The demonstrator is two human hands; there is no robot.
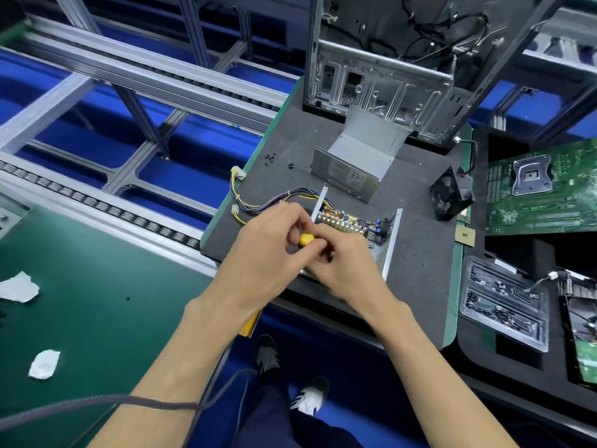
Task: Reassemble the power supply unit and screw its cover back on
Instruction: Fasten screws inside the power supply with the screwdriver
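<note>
- Open power supply unit (355, 227) lies on the grey mat (290, 147), directly beneath both hands; its board and coils are exposed.
- Left hand (271, 237): fingers curled round the yellow screwdriver handle (305, 239).
- Right hand (342, 263): fingers pinch the same handle, above the unit's near edge.
- Cover (358, 163) rests beyond the unit, apart from it.
- Loose black screws (270, 158) lie left of the cover.
</note>
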